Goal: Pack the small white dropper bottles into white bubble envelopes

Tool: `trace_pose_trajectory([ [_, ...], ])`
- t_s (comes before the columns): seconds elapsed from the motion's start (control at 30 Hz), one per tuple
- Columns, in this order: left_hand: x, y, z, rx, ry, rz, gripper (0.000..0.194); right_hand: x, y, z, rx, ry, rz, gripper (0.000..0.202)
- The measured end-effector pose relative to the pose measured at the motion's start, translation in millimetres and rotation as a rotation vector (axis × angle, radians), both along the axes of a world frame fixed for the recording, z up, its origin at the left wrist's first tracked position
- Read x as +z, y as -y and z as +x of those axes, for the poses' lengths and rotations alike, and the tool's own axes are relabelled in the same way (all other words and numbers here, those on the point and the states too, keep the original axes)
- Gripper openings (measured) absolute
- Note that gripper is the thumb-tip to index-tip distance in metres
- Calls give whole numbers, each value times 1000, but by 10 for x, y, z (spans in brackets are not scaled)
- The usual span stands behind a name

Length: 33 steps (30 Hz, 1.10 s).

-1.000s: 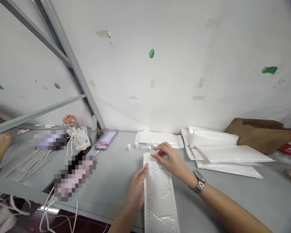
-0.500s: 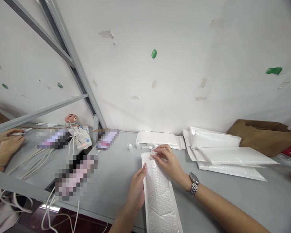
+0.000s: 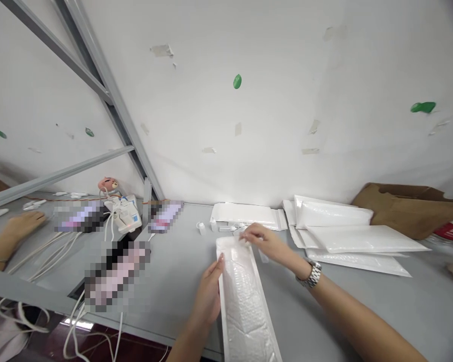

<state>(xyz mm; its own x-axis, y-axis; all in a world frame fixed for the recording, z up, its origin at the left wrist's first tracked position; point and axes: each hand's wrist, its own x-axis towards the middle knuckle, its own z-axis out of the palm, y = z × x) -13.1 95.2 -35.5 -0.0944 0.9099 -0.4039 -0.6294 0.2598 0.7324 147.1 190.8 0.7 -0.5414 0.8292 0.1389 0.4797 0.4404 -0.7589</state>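
A white bubble mailer (image 3: 245,306) slants upright in front of me, its top end pointing at the wall. My left hand (image 3: 207,294) grips its left edge, the thumb lying on the front face. At the mailer's upper right corner, the fingers of my right hand (image 3: 262,240) are closed in a pinch, slightly blurred; what lies between them is unclear. A small pale, see-through piece (image 3: 263,257) shows just below that hand. Behind the mailer's top are small white bottles (image 3: 201,229) and a flat white mailer (image 3: 245,213) by the wall.
Several white mailers (image 3: 366,239) are stacked at the right, beside a brown paper bag (image 3: 403,211). Left of me, blurred-out phones (image 3: 115,276), white cables and a charging block (image 3: 126,216) lie by a grey metal frame (image 3: 113,110). Another person's hand (image 3: 22,226) rests at far left.
My right hand has moved slightly right along the mailer's top, its wrist turning. My left hand keeps its hold. At far left, one hand of the other person has gone from view.
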Motion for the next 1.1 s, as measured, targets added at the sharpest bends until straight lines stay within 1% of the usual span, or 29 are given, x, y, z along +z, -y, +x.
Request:
trace_pose_trajectory([
  [0.07, 4, -24, -116, 70, -8, -29, 22, 18, -67, 113, -163, 190, 33, 24],
  [0.1, 7, -36, -177, 92, -18, -38, 21, 6, -85, 157, -211, 297, 27, 21],
  [0.17, 18, -56, -279, 111, -37, -35, 20, -61, -90, 204, -230, 442, 0, 20],
  [0.2, 24, -63, -314, 110, -44, -30, 21, -109, -82, 205, -225, 468, -14, 20],
  [0.3, 39, -67, -344, 113, -55, -37, 19, -251, -57, 154, -214, 487, -31, 20],
  [0.37, 46, -60, -316, 115, -63, -57, 17, -302, -66, 126, -213, 486, -43, 23],
  [0.47, 54, -43, -251, 57, -52, -55, 18, -273, -119, 144, -202, 456, -72, 23],
  [0.57, 59, -29, -189, 27, -39, -51, 17, -135, -153, 193, -196, 352, -58, 22],
  [0.7, 38, -35, -92, -28, -35, -30, 20, 61, -64, 160, -262, -49, 40, 30],
  [0.73, 31, -40, -63, -50, -31, -13, 20, 88, -21, 129, -278, -145, 75, 31],
  [0.8, 24, -53, -8, -85, -30, 19, 22, 109, 65, 55, -287, -260, 133, 30],
  [0.9, 47, -63, 52, -128, -35, 59, 30, 75, 151, -44, -235, -279, 143, 23],
  [1.0, 87, -56, 70, -146, -39, 78, 35, 16, 166, -87, -96, -185, 49, 21],
  [1.1, 96, -42, 61, -149, -44, 81, 33, -16, 150, -82, 12, -84, -37, 22],
])
